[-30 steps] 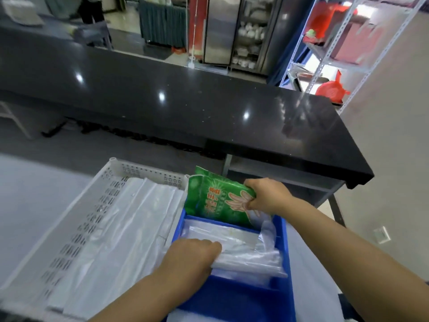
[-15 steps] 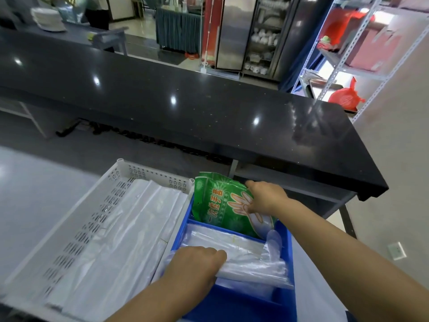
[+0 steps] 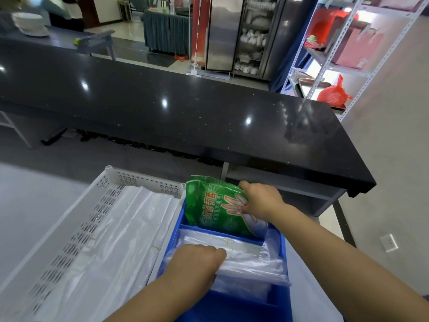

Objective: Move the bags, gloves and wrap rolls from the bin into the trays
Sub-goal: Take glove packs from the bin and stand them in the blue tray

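Note:
A blue divided bin (image 3: 282, 298) sits in front of me. In its far compartment a green pack of disposable gloves (image 3: 213, 205) stands tilted, and my right hand (image 3: 260, 201) grips its right edge. My left hand (image 3: 197, 263) holds a stack of clear plastic bags (image 3: 250, 256) lying in the middle compartment. To the left stands a white perforated tray (image 3: 76, 217) with folded clear bags (image 3: 111, 240) laid lengthwise in it.
A long black counter (image 3: 185, 112) runs across beyond the bin, with a lower shelf under it. A white metal rack (image 3: 343, 54) with a red bag and boxes stands at the far right. Grey table surface lies left of the tray.
The view has shifted slightly, so the bin and tray sit lower in frame. The green glove pack has tipped a little more upright in my right hand. My left hand stays on the clear bags.

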Motion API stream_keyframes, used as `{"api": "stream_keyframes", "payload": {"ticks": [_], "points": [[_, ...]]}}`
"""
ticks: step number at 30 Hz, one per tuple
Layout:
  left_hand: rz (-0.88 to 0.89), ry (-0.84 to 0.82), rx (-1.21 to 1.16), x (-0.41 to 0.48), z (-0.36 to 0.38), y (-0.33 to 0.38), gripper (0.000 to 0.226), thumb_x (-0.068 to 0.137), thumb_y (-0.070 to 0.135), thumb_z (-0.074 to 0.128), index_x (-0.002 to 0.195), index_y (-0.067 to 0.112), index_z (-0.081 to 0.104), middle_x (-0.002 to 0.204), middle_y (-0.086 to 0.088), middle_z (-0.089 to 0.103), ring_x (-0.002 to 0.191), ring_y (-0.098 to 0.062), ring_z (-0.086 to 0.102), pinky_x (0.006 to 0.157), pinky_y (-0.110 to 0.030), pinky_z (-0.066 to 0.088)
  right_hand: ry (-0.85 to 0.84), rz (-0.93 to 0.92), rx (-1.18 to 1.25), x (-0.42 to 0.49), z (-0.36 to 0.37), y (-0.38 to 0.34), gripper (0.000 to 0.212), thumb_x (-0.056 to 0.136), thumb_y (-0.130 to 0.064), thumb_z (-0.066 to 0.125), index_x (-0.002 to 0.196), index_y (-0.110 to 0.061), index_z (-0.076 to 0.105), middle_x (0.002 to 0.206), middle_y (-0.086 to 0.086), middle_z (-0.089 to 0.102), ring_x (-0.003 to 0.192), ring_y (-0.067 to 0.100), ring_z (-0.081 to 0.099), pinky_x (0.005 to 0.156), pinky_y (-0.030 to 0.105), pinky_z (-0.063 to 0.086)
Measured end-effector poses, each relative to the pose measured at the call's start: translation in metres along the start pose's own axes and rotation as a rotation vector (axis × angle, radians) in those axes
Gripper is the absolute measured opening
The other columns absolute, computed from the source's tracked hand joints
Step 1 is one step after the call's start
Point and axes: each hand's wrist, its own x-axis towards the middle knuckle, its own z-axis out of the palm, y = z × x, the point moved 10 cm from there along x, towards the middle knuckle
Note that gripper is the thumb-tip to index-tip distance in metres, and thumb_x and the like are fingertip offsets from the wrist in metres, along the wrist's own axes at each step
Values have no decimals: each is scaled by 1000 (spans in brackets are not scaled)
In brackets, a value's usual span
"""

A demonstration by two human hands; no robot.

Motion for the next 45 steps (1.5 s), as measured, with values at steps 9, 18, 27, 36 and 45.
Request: {"api": "stream_keyframes", "payload": {"ticks": [9, 18, 27, 36, 45], "points": [[-69, 149, -21, 30, -29, -33, 18, 80, 20, 54, 97, 20, 55, 101, -4, 67, 94, -30, 61, 69, -34, 44, 307, -169, 344, -49, -65, -30, 47, 84, -51, 53, 123, -25, 52, 112, -3, 64, 99, 14, 57, 81, 34, 49], [-6, 223, 66, 86, -36, -38, 17, 78, 14, 59, 95, 15, 57, 95, -5, 67, 87, -28, 61, 63, -30, 39, 519, -201, 44, -84, -34, -32, 28, 57, -1, 81, 80, -12, 70, 70, 5, 71, 60, 25, 63, 58, 29, 50], [172, 378, -34, 69, -32, -40, 47, 56, 13, 80, 101, 15, 67, 90, -3, 70, 82, -24, 65, 71, -33, 50, 34, 61, 214, -59, 52, -4, 35, 82, -16, 57, 115, -28, 52, 133, 13, 50, 86, 35, 60, 64, 30, 37], [35, 113, -97, 93, 3, -59, 16, 82, 14, 53, 91, 20, 64, 95, 0, 70, 85, -23, 62, 59, -26, 36, 179, 63, 203, -63, 16, 2, 40, 78, -39, 65, 115, -27, 56, 106, -1, 68, 92, 22, 61, 71, 30, 47], [194, 451, -7, 55, -47, -50, 41, 45, 3, 87, 82, 11, 70, 78, -4, 69, 69, -25, 65, 58, -30, 52, 322, 62, 248, -77, 11, 3, 24, 82, -25, 64, 106, -21, 65, 106, 3, 69, 91, 26, 60, 72, 30, 43]]}}
